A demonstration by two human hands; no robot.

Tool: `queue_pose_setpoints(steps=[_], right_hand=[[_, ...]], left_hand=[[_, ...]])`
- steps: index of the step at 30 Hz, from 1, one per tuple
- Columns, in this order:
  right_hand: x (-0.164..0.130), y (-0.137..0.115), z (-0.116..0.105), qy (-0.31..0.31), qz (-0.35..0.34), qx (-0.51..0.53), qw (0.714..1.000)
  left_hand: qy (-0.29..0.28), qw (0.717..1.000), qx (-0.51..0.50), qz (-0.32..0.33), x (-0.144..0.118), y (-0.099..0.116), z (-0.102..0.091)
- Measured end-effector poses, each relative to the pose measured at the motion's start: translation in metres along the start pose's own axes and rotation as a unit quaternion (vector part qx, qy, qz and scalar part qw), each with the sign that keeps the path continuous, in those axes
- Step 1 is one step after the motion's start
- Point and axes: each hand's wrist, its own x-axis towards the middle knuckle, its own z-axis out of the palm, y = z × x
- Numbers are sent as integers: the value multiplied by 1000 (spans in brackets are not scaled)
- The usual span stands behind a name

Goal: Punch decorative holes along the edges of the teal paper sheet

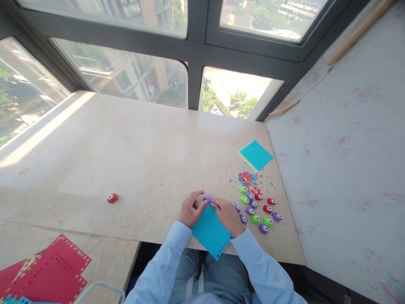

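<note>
Red punched paper sheets (pixel 47 270) lie at the lower left edge, set aside on the near table (pixel 104 249). A lone red paper punch (pixel 112 197) sits well apart on the marble-look tabletop (pixel 126 147), at nine o'clock from the hands. The left hand (pixel 190 210) and right hand (pixel 228 216) meet over a blue paper sheet (pixel 209 231), both pinching a small purple paper punch (pixel 207 198) at the sheet's far edge, probably to steady it along the border; dots already run along the near edge. At three o'clock lies a cluster of punches (pixel 257 209), handy to the right hand, with confetti (pixel 248 179) and a blue paper stack (pixel 255 155) at one o'clock.
</note>
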Motion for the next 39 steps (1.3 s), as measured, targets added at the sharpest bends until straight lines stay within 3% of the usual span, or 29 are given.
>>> queue_pose_setpoints(steps=[4,14,23,32,39], right_hand=[[2,-1,-5,-3,-8,40,999],[9,1,-10,-28,-57,67,996],[6,0,-3,-35,-41,-6,999],[-5,-2,4,0,-19,-8,1000],[-14,-2,-2,32,-14,4,999]], left_hand=[[-60,996,56,22,-1,0,1],[-51,999,-5,7,3,-5,0],[-103,992,58,47,1,-14,4],[-79,995,63,18,-3,-11,6],[-56,997,-51,-21,-3,-8,7]])
